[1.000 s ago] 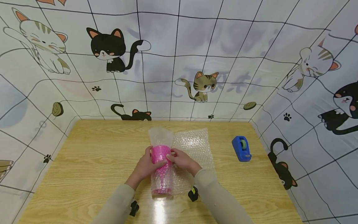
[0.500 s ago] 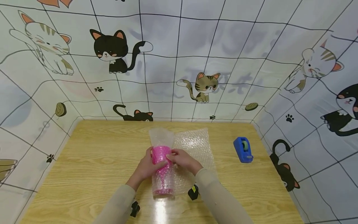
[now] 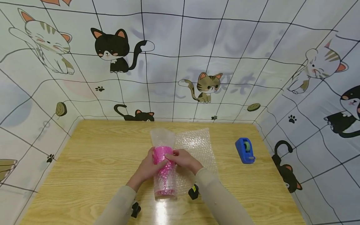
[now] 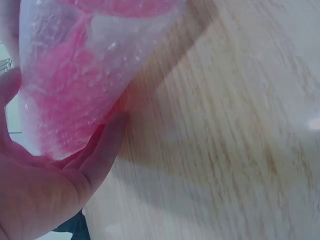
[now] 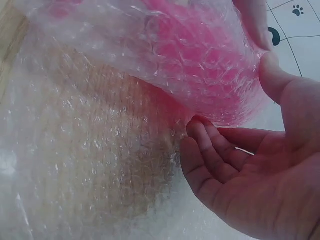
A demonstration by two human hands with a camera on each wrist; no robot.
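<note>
A pink goblet-shaped thing (image 3: 166,176), wide at its far end with a narrow middle and a pink foot toward me, lies on its side under bubble wrap. My left hand (image 3: 146,167) grips its left side, the thumb across the top; in the left wrist view the fingers of the left hand (image 4: 50,185) curl below the wide part. My right hand (image 3: 184,157) holds the wide part from the right, thumb on top. In the right wrist view the fingers of the right hand (image 5: 240,165) curl under the wrapped side. Loose bubble wrap (image 3: 194,140) spreads flat to the right.
A blue tape dispenser (image 3: 244,150) with a roll of tape stands at the right of the wooden table (image 3: 107,147). A spare end of wrap (image 3: 162,136) sticks out beyond the goblet's wide end. Cat-print cloth (image 3: 163,68) walls the table's back and sides.
The right thumb has slid slightly left over the top of the wrapped goblet. The left hand keeps its grip, and the head view has shifted a little.
</note>
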